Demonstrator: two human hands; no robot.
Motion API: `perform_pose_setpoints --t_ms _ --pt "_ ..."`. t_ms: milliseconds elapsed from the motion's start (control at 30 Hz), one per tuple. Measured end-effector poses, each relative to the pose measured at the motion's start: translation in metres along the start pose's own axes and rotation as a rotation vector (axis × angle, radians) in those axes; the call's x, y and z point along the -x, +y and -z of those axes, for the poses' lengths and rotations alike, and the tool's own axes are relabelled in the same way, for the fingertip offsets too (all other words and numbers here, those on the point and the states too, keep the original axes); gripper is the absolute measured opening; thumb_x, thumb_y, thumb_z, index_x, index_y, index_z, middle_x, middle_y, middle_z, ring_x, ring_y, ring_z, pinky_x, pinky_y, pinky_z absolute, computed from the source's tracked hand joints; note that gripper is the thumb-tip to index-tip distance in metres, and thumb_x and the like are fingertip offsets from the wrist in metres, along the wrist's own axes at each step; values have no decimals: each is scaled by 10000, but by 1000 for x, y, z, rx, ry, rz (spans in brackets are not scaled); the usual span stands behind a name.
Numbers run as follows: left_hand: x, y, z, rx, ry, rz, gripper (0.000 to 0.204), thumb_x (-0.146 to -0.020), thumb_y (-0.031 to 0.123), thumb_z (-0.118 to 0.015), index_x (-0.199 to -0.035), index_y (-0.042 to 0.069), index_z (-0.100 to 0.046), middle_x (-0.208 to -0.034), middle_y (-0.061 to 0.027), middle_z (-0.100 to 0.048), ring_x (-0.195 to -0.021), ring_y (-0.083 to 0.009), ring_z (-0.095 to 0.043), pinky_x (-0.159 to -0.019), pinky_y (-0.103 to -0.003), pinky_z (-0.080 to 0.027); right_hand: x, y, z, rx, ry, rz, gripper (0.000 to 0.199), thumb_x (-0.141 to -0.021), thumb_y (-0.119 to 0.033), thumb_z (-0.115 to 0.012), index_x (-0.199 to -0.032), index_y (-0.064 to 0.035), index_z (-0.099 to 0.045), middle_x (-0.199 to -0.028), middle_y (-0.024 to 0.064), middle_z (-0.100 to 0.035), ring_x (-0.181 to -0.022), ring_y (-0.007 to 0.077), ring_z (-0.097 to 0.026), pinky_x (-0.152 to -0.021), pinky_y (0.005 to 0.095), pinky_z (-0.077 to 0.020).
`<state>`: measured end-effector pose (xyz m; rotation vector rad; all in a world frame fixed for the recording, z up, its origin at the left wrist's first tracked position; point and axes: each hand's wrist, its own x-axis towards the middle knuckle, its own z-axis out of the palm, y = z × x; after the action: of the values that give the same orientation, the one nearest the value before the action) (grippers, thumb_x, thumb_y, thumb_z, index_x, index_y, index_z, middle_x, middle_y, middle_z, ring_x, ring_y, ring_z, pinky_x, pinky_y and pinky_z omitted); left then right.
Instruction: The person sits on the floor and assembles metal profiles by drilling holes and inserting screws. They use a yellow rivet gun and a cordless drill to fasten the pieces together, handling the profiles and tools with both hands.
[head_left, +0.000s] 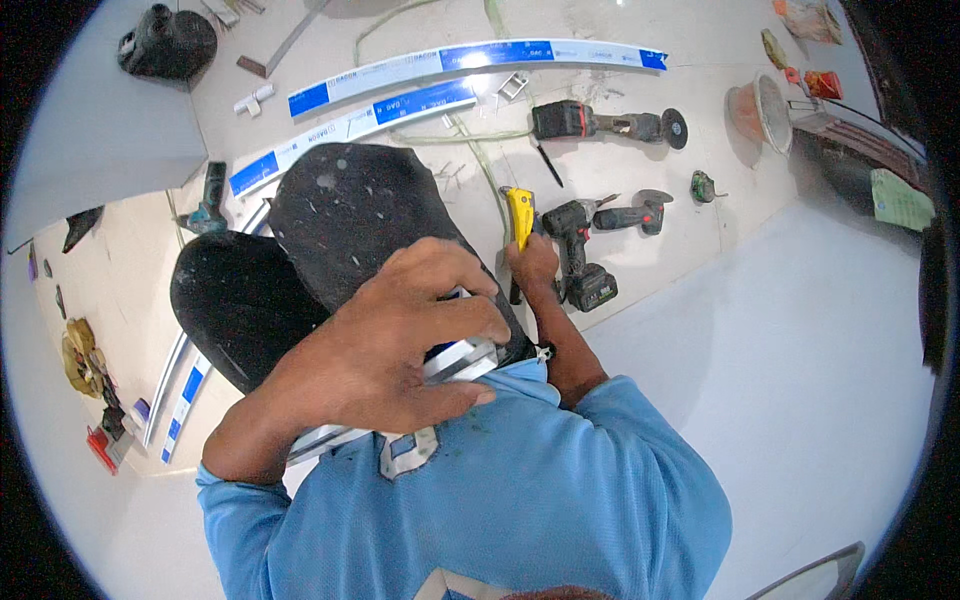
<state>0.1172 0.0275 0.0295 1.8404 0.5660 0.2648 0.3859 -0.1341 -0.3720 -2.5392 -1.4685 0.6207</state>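
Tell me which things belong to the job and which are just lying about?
Seem to belong:
- silver metal strip, in the left hand
- yellow tool, in the right hand
- perhaps the blue-and-white strips on the floor

Seem just lying about:
- black drill
- tool with a round disc
- round tub

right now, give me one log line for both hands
left hand: holds profile | right hand: holds yellow tool | nearby: drill
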Motion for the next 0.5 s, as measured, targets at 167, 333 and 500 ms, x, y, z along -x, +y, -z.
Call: perform_pose_setpoints --t_ms 167,333,500 --pt "-12 -15 1 358 361 17 289 -1064 247 -701 -1244 25 -740 -1062 -165 -743 -1029 -318 -711 -964 -416 -555 -14 -45 86 -257 292 294 272 -909 -230 -806 -943 -13 -644 -914 208 -620 -874 450 -659 -760 560 -556" --pt "-46 -24 29 -299 752 83 264 -1035 109 -712 -1276 10 -667 -1117 -183 -724 -1002 -287 -717 -862 -398 -579 -29 -144 236 -355 526 557 245 -828 -15 -838 -971 -3 -639 -933 200 -612 -858 411 -657 -701 503 -558" --pt "-55 -22 25 -379 870 -42 269 -1023 74 -725 -1254 -2 -611 -1111 -209 -661 -978 -362 -694 -858 -444 -571 -22 -195 291 -362 630 841 313 -798 33 -849 -1040 15 -651 -969 204 -612 -858 396 -661 -697 474 -572"
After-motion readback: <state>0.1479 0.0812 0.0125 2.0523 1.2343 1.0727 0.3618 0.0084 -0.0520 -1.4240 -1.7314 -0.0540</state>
